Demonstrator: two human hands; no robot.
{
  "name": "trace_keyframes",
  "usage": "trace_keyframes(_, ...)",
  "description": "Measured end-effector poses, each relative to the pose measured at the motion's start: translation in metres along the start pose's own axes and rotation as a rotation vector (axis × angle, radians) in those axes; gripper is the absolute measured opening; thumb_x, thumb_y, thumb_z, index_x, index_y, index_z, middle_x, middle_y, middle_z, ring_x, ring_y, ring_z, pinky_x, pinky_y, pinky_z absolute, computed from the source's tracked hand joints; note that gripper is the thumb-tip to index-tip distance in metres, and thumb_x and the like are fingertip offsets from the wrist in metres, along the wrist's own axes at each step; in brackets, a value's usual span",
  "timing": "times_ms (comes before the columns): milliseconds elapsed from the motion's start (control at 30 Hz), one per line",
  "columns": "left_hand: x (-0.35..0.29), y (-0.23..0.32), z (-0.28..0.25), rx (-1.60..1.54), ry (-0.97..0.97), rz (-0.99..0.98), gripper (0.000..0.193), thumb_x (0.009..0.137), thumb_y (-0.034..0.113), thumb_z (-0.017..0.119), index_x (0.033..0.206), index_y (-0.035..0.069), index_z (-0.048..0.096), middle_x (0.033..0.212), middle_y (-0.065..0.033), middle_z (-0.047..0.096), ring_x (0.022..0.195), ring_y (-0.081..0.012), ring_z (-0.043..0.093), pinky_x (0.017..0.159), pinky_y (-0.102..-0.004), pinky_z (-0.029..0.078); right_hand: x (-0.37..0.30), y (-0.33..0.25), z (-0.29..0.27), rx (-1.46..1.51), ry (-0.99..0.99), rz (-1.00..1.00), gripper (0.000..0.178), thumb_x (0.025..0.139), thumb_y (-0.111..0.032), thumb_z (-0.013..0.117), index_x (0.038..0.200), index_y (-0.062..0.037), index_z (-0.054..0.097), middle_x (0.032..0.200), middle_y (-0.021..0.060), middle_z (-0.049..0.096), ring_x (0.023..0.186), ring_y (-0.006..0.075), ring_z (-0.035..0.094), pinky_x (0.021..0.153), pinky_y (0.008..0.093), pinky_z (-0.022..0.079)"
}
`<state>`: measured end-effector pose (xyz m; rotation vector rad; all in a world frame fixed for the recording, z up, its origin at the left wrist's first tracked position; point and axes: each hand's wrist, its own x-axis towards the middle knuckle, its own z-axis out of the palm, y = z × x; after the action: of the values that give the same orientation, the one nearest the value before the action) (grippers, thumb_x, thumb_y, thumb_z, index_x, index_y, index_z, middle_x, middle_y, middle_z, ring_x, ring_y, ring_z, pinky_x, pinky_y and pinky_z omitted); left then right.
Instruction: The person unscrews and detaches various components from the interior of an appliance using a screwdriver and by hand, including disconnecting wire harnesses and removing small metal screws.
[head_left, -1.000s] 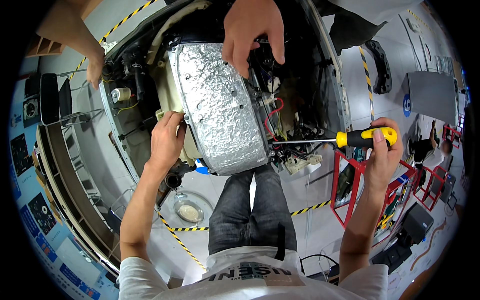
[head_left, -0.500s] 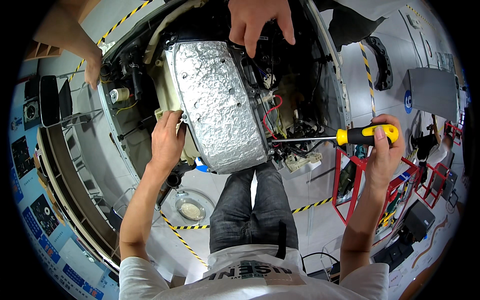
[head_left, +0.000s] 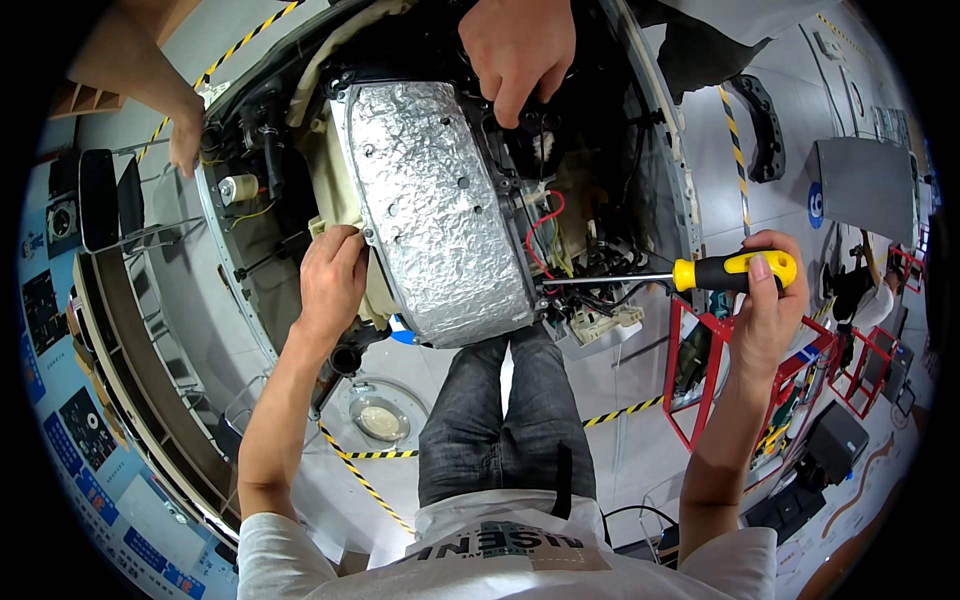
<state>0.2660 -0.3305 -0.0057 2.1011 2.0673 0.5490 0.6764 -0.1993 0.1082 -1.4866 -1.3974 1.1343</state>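
My right hand (head_left: 772, 295) is closed round a yellow and black screwdriver (head_left: 715, 272), its thumb on the handle. The shaft runs left, with its tip at the right edge of a silver foil-covered housing (head_left: 430, 210). My left hand (head_left: 334, 280) has its fingers bent together at the housing's left edge, next to a cream plastic part (head_left: 378, 295); whatever lies between the fingertips is hidden. At the top, another person's hand (head_left: 522, 60) reaches down, fingers bent, over dark parts beyond the housing. At the upper left, another hand (head_left: 186, 135) rests by the metal frame.
A red wire (head_left: 545, 215) and loose connectors (head_left: 605, 325) lie right of the housing. A metal frame rail (head_left: 235, 255) borders the left side. Red metal stands (head_left: 690, 370) are at the right. Striped tape (head_left: 625, 411) marks the floor, and a round clear-lidded object (head_left: 383, 415) sits there.
The other person's hand at the top has moved slightly down, its fingers now drawn closer together. My left hand has shifted a little at the edge. My right hand and the screwdriver look nearly still.
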Motion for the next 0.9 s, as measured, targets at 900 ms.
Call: trace_keyframes(900, 0.019, 0.008, -0.019, -0.091, -0.282, -0.18, 0.028, 0.076, -0.005, 0.064, 0.101, -0.001, 0.051, 0.093, -0.0188, 0.057, 0.089, -0.0403, 0.057, 0.077, -0.0493, 0.046, 0.001, -0.001, 0.001, -0.001, 0.004, -0.007, 0.023, 0.09, -0.02, 0.064, 0.103, -0.001, 0.062, 0.089, 0.0022, 0.056, 0.076, 0.0077, 0.054, 0.067, 0.0204, 0.046)
